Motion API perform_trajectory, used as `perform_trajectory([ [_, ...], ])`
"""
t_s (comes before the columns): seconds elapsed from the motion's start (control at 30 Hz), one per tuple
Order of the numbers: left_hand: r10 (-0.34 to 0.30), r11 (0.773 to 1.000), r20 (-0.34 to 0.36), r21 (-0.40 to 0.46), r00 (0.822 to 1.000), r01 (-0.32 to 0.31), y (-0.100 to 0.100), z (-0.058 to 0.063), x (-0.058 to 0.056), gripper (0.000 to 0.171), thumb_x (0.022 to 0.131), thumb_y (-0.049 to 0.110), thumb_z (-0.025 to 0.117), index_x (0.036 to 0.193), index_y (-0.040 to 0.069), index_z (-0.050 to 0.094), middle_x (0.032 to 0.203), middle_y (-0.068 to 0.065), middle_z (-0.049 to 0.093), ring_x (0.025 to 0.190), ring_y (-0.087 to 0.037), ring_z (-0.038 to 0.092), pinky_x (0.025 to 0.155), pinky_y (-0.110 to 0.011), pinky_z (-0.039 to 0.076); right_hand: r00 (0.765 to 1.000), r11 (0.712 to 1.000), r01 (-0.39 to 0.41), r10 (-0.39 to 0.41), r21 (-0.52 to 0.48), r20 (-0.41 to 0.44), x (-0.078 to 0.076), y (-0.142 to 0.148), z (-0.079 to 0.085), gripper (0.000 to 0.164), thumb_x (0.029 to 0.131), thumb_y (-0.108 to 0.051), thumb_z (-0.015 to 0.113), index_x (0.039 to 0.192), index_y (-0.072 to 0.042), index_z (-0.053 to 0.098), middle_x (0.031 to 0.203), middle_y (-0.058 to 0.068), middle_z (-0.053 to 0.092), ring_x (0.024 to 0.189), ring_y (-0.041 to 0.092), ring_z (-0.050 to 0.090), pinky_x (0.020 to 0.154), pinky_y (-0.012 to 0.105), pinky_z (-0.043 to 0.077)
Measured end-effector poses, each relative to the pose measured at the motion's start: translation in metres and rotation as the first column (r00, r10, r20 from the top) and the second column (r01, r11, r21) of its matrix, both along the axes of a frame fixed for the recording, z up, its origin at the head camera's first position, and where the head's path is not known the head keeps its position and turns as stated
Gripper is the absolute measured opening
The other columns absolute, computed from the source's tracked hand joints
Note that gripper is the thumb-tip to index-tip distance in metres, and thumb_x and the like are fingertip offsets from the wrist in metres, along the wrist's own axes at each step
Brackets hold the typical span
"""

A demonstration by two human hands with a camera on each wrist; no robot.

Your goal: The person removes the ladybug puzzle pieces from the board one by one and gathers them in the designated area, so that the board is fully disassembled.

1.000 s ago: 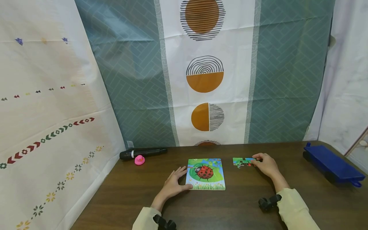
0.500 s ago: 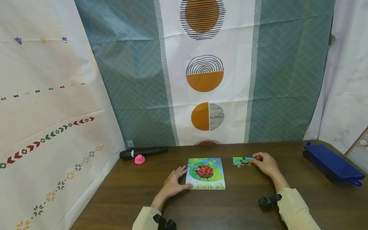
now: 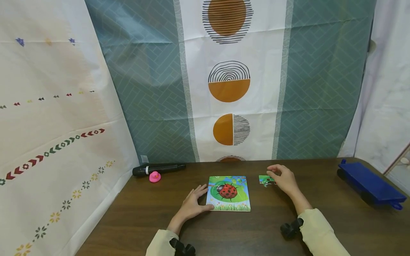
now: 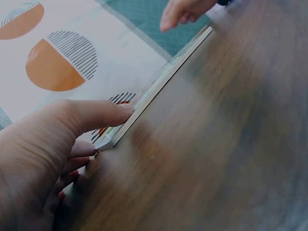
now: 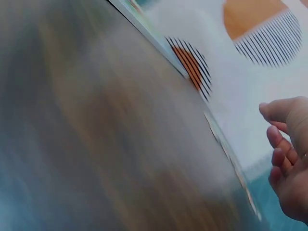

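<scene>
A square ladybug puzzle board [image 3: 228, 193] lies flat on the table. My left hand [image 3: 193, 203] rests at its left side, the thumb [image 4: 113, 113] on the front left corner and the outstretched fingers along the left edge. To the right of the board lie some puzzle pieces [image 3: 265, 180] with green print, seen edge-on as a thin row of pieces [image 5: 231, 163] in the right wrist view. Just over them hovers my right hand [image 3: 284, 179], its fingers loosely bent, thumb and fingertips apart. Nothing shows between them. This hand partly hides the pieces in the head view.
At the back left a black microphone [image 3: 166, 168] lies behind a pink rubber duck [image 3: 155, 176]. A blue tray-like object with dark ends [image 3: 371, 182] sits at the right edge of the brown table [image 3: 237, 234]. A patterned cloth [image 3: 153, 106] hangs behind the table.
My right hand has moved left and risen slightly off the right-hand pieces, and now covers more of the row. My left hand and the ladybug puzzle board have stayed in place.
</scene>
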State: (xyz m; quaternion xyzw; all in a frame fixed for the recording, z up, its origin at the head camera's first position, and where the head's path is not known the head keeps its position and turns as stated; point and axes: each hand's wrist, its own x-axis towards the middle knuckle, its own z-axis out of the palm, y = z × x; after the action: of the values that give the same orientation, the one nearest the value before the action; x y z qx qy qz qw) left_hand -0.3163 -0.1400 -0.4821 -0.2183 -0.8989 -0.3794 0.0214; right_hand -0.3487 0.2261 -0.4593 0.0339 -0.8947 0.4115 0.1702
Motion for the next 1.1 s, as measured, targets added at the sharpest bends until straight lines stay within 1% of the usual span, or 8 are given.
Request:
perform_trajectory([
  [0.13, 0.002, 1.000, -0.006, 0.004, 1.000, -0.002, 0.000, 0.001, 0.000, 0.076, 0.077, 0.034, 0.080, 0.138, -0.004, 0.052, 0.150, -0.017, 0.046, 0.146, -0.038, 0.032, 0.121, -0.060, 0.017, 0.992, 0.991, -0.122, 0.123, -0.046, 0.027, -0.002, -0.026, 0.003, 0.027, 0.095, -0.022, 0.064, 0.114, -0.002, 0.067, 0.110, 0.016, 0.062, 0.087, 0.021, 0.051, 0.070, 0.028, 0.044],
  [0.27, 0.003, 1.000, -0.002, 0.002, 1.000, -0.003, 0.000, 0.002, 0.001, 0.076, 0.077, 0.034, 0.080, 0.138, -0.003, 0.052, 0.151, -0.016, 0.046, 0.146, -0.038, 0.032, 0.121, -0.060, 0.017, 0.969, 0.968, -0.233, 0.239, -0.089, 0.062, -0.001, -0.052, 0.000, 0.026, 0.095, -0.020, 0.064, 0.114, -0.003, 0.068, 0.113, 0.016, 0.061, 0.090, 0.020, 0.052, 0.070, 0.029, 0.045],
  [0.43, 0.001, 1.000, 0.002, -0.001, 1.000, -0.001, 0.002, 0.001, 0.001, 0.076, 0.078, 0.034, 0.080, 0.138, -0.003, 0.052, 0.151, -0.016, 0.045, 0.146, -0.038, 0.032, 0.121, -0.060, 0.017, 0.940, 0.943, -0.309, 0.322, -0.123, 0.111, 0.001, -0.077, -0.007, 0.025, 0.094, -0.017, 0.064, 0.116, -0.006, 0.069, 0.112, 0.016, 0.059, 0.087, 0.019, 0.050, 0.069, 0.030, 0.043],
  [0.53, -0.002, 1.000, 0.004, -0.002, 1.000, 0.002, 0.003, 0.000, 0.001, 0.076, 0.078, 0.034, 0.080, 0.138, -0.003, 0.052, 0.151, -0.016, 0.045, 0.146, -0.038, 0.032, 0.121, -0.060, 0.017, 0.929, 0.938, -0.332, 0.344, -0.103, 0.137, 0.001, -0.084, -0.012, 0.026, 0.094, -0.017, 0.064, 0.117, -0.008, 0.070, 0.112, 0.014, 0.058, 0.089, 0.020, 0.050, 0.070, 0.031, 0.044],
  [0.67, -0.005, 1.000, 0.008, 0.002, 1.000, 0.005, 0.003, 0.002, 0.002, 0.077, 0.078, 0.034, 0.080, 0.138, -0.004, 0.051, 0.151, -0.017, 0.045, 0.147, -0.038, 0.031, 0.121, -0.060, 0.016, 0.921, 0.933, -0.356, 0.360, -0.054, 0.145, 0.001, -0.087, -0.015, 0.027, 0.093, -0.017, 0.065, 0.119, -0.008, 0.069, 0.112, 0.014, 0.056, 0.098, 0.024, 0.052, 0.077, 0.035, 0.048],
  [0.8, -0.005, 1.000, 0.003, 0.003, 1.000, 0.005, 0.003, 0.004, 0.001, 0.076, 0.078, 0.033, 0.080, 0.138, -0.004, 0.052, 0.151, -0.017, 0.045, 0.147, -0.038, 0.031, 0.121, -0.061, 0.016, 0.914, 0.926, -0.375, 0.377, -0.041, 0.153, 0.001, -0.086, -0.015, 0.034, 0.092, -0.019, 0.067, 0.123, -0.006, 0.067, 0.118, 0.018, 0.053, 0.108, 0.032, 0.050, 0.084, 0.047, 0.049],
  [0.93, 0.001, 1.000, -0.002, -0.009, 1.000, -0.001, 0.002, 0.005, 0.000, 0.076, 0.078, 0.034, 0.080, 0.138, -0.004, 0.052, 0.151, -0.016, 0.045, 0.147, -0.037, 0.032, 0.121, -0.060, 0.017, 0.905, 0.922, -0.386, 0.384, -0.027, 0.183, 0.000, -0.086, -0.013, 0.037, 0.091, -0.021, 0.069, 0.125, -0.007, 0.066, 0.128, 0.021, 0.047, 0.119, 0.039, 0.042, 0.092, 0.057, 0.045],
  [1.1, 0.004, 1.000, -0.005, -0.015, 1.000, -0.004, 0.000, 0.004, -0.001, 0.076, 0.078, 0.034, 0.079, 0.138, -0.004, 0.052, 0.151, -0.017, 0.045, 0.146, -0.037, 0.032, 0.121, -0.060, 0.018, 0.904, 0.924, -0.382, 0.377, -0.017, 0.201, 0.000, -0.089, -0.013, 0.032, 0.091, -0.020, 0.069, 0.121, -0.010, 0.069, 0.129, 0.021, 0.046, 0.120, 0.039, 0.040, 0.092, 0.056, 0.044],
])
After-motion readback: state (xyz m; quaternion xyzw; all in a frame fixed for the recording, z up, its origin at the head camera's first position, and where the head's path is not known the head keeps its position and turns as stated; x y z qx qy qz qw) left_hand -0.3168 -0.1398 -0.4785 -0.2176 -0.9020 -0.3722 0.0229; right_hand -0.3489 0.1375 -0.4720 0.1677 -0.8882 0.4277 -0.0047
